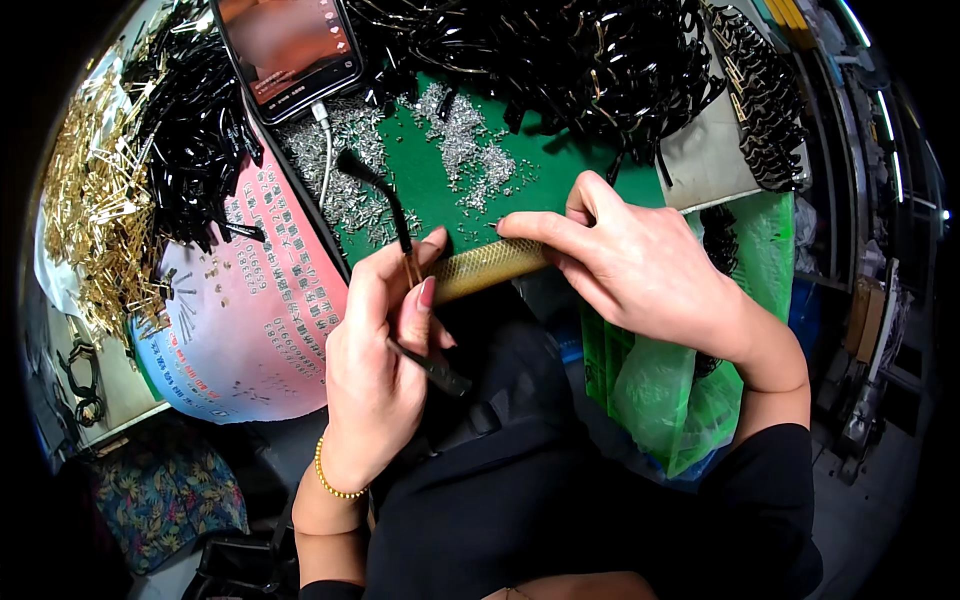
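Gripping one slim black strip point(398, 212) with a gold-coloured middle, the left hand point(378, 345) sits between eight and nine o'clock, thumb pressed against curled fingers. One patterned gold-coloured roll point(490, 268) lies at the centre, and the right hand point(635, 260) bends over its right end from between two and three o'clock. Beyond, count two heaps of silver bits point(465, 150), at twelve and between ten and eleven, one phone point(290, 60) at eleven with one white cable point(326, 150), two big heaps of black strips point(560, 60), at ten and near one, and one gold-coloured heap point(105, 215) between nine and ten; single pieces are too tangled to count. Fingers hide part of the held strip, and the upper edge cuts off the phone. Right-hand fingers are bent, index outstretched; whether they pinch anything, I cannot tell. Both elbows are flexed.
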### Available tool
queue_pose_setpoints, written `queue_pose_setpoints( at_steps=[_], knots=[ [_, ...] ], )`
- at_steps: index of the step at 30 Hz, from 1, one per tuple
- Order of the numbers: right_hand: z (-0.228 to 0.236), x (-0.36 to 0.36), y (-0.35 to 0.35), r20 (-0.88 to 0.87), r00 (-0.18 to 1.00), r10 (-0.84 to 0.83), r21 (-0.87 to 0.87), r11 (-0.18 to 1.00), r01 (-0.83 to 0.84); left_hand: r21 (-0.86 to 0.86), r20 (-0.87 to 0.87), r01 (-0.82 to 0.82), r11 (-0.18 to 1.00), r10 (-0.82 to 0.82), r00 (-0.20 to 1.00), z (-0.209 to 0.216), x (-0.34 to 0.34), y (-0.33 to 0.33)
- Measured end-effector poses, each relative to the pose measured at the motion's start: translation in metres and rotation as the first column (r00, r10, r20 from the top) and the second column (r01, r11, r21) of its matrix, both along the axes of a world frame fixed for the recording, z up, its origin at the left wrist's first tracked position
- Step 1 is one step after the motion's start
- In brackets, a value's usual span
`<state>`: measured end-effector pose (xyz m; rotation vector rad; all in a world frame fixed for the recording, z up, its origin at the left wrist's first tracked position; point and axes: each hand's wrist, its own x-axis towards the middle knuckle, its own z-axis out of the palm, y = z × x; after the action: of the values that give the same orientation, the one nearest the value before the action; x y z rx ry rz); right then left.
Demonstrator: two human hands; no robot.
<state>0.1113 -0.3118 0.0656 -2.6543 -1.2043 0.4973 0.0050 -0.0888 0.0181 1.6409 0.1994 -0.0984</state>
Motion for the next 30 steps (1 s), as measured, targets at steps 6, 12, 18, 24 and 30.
queue_pose_setpoints(
  at_steps=[6,12,18,24,30],
  knots=[
    [0.001,0.004,-0.001,-0.039,0.999,0.009,0.007,1.0,-0.009,-0.008,-0.008,0.037,0.999,-0.037,0.999,0.004,0.009,-0.007],
    [-0.002,0.005,0.0,-0.027,0.999,0.034,0.037,0.999,-0.033,-0.048,-0.036,0.052,0.998,-0.053,0.998,0.002,0.012,-0.004],
    [0.005,0.009,0.009,-0.057,0.996,0.065,-0.06,0.996,-0.068,0.069,-0.045,-0.024,0.997,0.028,0.999,0.003,0.002,0.006],
    [0.02,0.01,0.045,-0.866,0.494,-0.08,0.114,0.93,0.35,0.197,0.023,-0.064,0.978,0.061,0.998,0.001,0.003,0.01],
    [0.035,0.009,0.055,-0.963,0.183,-0.199,-0.091,0.877,0.472,0.196,0.082,-0.068,0.978,0.052,0.995,-0.008,0.003,0.01]
  ],
)
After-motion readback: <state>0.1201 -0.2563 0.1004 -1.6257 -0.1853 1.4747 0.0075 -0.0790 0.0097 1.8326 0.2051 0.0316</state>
